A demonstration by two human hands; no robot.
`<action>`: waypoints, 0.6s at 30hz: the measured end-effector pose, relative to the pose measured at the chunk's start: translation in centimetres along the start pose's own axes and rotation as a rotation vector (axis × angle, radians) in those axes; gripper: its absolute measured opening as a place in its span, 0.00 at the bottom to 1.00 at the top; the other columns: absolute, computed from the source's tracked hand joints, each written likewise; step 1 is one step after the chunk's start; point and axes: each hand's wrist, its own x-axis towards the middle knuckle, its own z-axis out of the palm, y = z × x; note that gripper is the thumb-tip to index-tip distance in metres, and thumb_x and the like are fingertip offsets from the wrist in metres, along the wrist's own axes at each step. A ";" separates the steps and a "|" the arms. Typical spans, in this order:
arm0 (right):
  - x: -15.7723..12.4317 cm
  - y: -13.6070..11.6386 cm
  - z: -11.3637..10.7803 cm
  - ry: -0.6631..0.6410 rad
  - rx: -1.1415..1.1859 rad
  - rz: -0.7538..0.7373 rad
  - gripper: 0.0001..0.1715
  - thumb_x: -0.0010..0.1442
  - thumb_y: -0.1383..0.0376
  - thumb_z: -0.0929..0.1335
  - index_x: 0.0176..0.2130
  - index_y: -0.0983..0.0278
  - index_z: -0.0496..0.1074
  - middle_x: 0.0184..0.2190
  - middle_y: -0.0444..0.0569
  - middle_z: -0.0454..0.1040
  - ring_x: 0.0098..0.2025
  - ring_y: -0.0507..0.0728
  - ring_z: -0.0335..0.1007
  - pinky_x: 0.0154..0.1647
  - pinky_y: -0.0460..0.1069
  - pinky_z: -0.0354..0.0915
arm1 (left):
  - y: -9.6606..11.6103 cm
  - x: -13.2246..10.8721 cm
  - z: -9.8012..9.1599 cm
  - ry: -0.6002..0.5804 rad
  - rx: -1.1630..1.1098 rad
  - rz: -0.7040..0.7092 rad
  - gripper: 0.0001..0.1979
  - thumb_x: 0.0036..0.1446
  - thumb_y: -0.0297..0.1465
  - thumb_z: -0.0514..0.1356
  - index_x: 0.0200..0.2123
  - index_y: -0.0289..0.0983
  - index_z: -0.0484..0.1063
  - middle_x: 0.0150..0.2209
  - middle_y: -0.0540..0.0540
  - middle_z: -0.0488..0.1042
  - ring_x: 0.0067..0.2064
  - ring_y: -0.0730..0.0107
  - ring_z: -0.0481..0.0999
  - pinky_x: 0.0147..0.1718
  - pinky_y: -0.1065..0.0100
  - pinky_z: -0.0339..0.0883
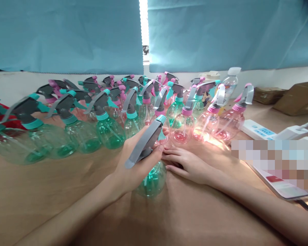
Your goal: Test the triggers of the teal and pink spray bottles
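Note:
My left hand (133,160) is wrapped round the neck of a green spray bottle (152,181) with a grey and turquoise spray head. The bottle stands near the middle of the wooden table, its collar hidden by my fingers. Just right of it, my right hand (186,164) lies low over the table, fingers stretched toward the bottle; whether the fingertips touch it I cannot tell. Behind my hands are pink spray bottles (181,131), and to the left stands a row of green spray bottles (110,133).
More spray bottles crowd toward the wall. At the right lie a white power strip (259,130) with a plugged-in charger (292,133), and a phone (290,188). Behind them are brown paper bags (296,99). A capped clear bottle (231,82) stands at the back, below blue curtains (66,34).

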 end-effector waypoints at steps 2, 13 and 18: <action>0.0 0.0 0.0 0.004 0.002 0.000 0.20 0.69 0.59 0.62 0.56 0.62 0.72 0.57 0.55 0.72 0.59 0.62 0.67 0.59 0.60 0.66 | 0.0 0.0 0.0 -0.004 -0.016 -0.013 0.05 0.55 0.28 0.57 0.33 0.42 0.62 0.24 0.55 0.57 0.23 0.73 0.57 0.22 0.68 0.52; -0.2 0.2 0.2 0.019 -0.016 0.003 0.20 0.69 0.58 0.63 0.55 0.62 0.72 0.57 0.55 0.72 0.60 0.63 0.67 0.59 0.60 0.66 | 0.0 -0.1 0.0 0.024 -0.016 -0.046 0.03 0.54 0.30 0.56 0.30 0.40 0.62 0.26 0.53 0.67 0.27 0.70 0.68 0.27 0.67 0.62; -0.2 0.2 0.3 0.025 -0.009 -0.002 0.19 0.69 0.59 0.63 0.56 0.61 0.72 0.57 0.54 0.73 0.61 0.63 0.66 0.61 0.60 0.65 | -0.1 -0.1 -0.3 0.012 0.001 -0.028 0.04 0.53 0.29 0.56 0.27 0.40 0.63 0.23 0.53 0.66 0.26 0.70 0.69 0.24 0.68 0.63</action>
